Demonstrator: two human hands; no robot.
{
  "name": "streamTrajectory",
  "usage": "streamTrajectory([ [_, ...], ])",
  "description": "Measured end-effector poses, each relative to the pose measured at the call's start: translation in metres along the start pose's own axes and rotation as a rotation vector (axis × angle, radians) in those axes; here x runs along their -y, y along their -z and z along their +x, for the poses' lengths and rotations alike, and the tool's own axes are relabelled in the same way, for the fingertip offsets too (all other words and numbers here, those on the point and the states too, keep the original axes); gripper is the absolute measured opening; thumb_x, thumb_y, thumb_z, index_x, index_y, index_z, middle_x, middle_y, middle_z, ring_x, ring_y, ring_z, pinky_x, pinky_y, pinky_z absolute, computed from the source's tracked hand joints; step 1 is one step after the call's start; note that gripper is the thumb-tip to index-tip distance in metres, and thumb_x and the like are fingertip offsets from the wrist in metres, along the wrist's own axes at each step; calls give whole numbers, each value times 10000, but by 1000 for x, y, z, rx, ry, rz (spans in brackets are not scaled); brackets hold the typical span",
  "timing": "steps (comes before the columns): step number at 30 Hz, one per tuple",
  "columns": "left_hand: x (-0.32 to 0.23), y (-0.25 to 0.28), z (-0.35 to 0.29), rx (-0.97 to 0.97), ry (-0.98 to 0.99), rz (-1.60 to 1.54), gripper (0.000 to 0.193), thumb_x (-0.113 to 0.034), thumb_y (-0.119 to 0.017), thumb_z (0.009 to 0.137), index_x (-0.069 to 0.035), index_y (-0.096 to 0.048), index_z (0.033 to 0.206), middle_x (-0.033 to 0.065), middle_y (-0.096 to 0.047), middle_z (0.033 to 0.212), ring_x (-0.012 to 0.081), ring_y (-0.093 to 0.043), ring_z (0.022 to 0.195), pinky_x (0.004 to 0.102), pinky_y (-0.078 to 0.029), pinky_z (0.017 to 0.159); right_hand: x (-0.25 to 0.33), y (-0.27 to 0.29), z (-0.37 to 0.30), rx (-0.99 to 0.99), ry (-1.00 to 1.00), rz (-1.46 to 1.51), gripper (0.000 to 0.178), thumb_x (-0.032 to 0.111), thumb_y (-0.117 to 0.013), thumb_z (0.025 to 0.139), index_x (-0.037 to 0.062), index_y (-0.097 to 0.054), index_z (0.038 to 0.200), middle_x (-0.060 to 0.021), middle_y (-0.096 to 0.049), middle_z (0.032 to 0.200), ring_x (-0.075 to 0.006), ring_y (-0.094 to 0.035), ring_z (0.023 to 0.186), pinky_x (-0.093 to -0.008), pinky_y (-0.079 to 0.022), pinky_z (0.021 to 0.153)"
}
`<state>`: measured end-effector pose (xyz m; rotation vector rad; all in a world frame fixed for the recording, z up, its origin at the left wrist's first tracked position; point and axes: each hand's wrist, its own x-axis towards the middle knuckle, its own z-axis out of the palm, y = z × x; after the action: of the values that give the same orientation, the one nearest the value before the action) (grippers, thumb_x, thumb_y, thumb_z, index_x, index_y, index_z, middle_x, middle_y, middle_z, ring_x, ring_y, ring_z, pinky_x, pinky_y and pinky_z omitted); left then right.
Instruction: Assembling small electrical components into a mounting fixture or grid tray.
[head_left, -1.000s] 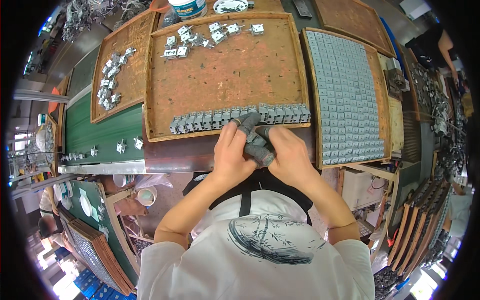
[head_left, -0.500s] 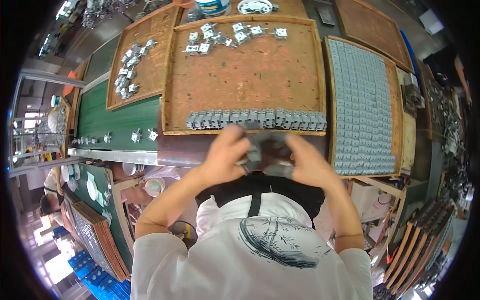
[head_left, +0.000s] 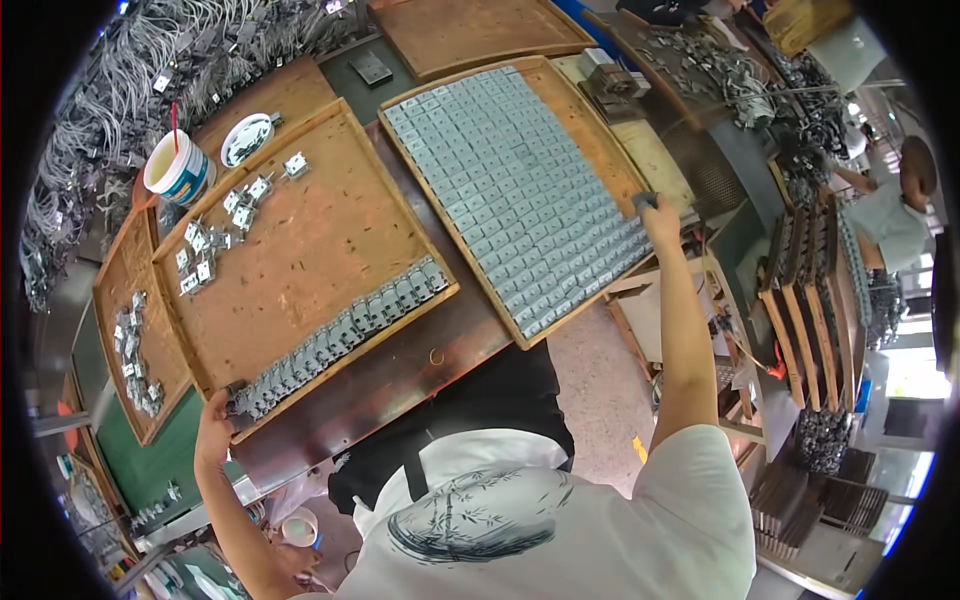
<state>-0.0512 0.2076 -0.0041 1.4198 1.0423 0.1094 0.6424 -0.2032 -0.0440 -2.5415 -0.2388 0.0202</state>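
My left hand (head_left: 213, 430) is at the near left corner of the middle wooden tray (head_left: 335, 372), its fingers curled in beside the end of a row of small grey metal parts (head_left: 345, 328). Dark grey coverings show on its fingertips; whether they grip the last part or the tray rim is hidden. My right arm stretches out to the right-hand wooden tray (head_left: 520, 335), which holds tight rows of flat grey metal blocks (head_left: 520, 180). There my right hand (head_left: 661, 225) is closed at the tray's right corner, fingertips dark; what it holds cannot be made out.
Loose metal parts (head_left: 240, 212) lie along the middle tray's far side, and others in a smaller tray (head_left: 150, 425) at left. Behind stand a white bucket (head_left: 180, 172) and a white bowl (head_left: 247, 140). Stacked trays (head_left: 800, 300) are at right; another person (head_left: 890, 210) stands beyond.
My hands were together, blurred, in front of my waist; now they are spread far apart, left to the middle tray's corner, right to the right-hand tray. The view has turned to the right.
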Motion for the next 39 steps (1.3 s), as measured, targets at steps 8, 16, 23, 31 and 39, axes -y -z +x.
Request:
streamTrajectory([
  [8,6,-17,-48,-161,-17,78,630,89,-362,765,34,-478,1382,110,-490,1420,223,-455,1319,312,-315,1109,17,-14,-16,139,15,-468,473,340,-559,812,103,-653,1210,-203,-682,1083,-349,-634,1053,-426,-483,901],
  [16,38,15,-70,-993,-131,874,267,-77,-571,774,-45,-648,1028,184,-638,968,378,-628,892,439,-497,749,-86,1,50,238,139,3,523,372,-682,879,-35,-595,1194,-142,-630,1139,-229,-581,964,-352,-449,897],
  [23,98,14,-78,-914,581,669,482,-346,-590,770,-52,-626,1150,268,-653,1113,419,-615,1075,495,-475,927,15,-28,-19,312,70,862,382,260,-653,925,56,-559,1234,-62,-603,1075,-172,-600,838,-292,-527,744],
  [31,117,24,-68,-1104,437,670,538,-330,-638,764,-49,-571,1217,241,-595,1175,438,-585,1072,480,-475,912,130,-69,-177,592,132,1035,303,40,-588,938,1,-589,1239,-79,-655,1081,-166,-640,818,-273,-546,662],
  [39,148,19,-57,-1231,36,820,447,-71,-653,705,-49,-522,1132,160,-550,1141,405,-517,1056,481,-445,909,178,-77,-241,738,199,1093,246,36,-609,932,-7,-613,1174,-74,-662,1012,-149,-638,769,-273,-543,601],
])
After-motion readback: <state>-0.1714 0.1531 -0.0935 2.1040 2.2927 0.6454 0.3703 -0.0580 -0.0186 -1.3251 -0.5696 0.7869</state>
